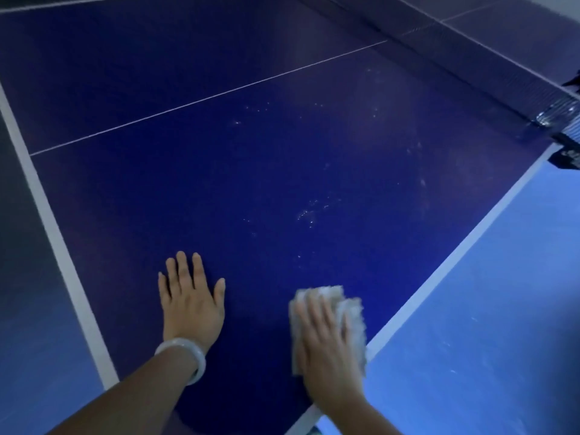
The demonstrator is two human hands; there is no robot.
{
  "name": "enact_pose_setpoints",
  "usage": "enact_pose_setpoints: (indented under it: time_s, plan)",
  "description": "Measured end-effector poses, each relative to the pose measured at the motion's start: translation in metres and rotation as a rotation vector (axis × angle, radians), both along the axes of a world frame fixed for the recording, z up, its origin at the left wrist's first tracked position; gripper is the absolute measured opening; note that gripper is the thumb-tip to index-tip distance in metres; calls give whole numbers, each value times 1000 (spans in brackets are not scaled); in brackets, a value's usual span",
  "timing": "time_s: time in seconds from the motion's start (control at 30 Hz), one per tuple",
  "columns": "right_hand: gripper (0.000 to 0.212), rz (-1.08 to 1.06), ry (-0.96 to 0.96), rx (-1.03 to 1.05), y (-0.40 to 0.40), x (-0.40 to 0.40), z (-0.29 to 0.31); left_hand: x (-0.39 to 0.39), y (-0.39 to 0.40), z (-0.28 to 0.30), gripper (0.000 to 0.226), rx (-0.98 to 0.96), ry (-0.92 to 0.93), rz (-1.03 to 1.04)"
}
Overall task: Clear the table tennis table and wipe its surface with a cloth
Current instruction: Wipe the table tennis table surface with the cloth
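Note:
The dark blue table tennis table (238,171) fills most of the head view, with white edge lines and a thin white centre line. My left hand (191,299) lies flat on the surface near the front corner, fingers spread, holding nothing; a pale bangle sits on its wrist. My right hand (326,343) presses flat on a light grey cloth (351,312) against the table, close to the right edge line. Pale specks and smears (309,211) dot the surface ahead of the cloth.
The net (470,61) crosses the upper right, with its clamp (561,133) at the table's right edge. Blue floor (489,309) lies beyond the right edge and darker floor (28,277) beyond the left edge.

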State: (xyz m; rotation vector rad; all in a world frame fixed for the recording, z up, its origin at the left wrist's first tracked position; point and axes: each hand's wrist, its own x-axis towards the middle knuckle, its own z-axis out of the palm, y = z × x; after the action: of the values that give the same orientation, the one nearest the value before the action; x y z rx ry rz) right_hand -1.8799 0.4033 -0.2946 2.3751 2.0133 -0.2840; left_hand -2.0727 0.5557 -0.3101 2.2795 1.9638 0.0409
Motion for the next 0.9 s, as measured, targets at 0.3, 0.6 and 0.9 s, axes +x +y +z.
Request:
enact_pose_setpoints:
  time_s: [0.3, 0.6, 0.9]
  plan:
    - [67, 61, -211, -80, 13, 116, -4, 5, 1, -5, 70, 20, -13, 29]
    - [67, 114, -4, 83, 33, 17, -5, 4, 1, -7, 69, 34, -32, 34]
    - [81, 196, -179, -63, 128, 98, -8, 2, 3, -8, 65, 28, -51, 51]
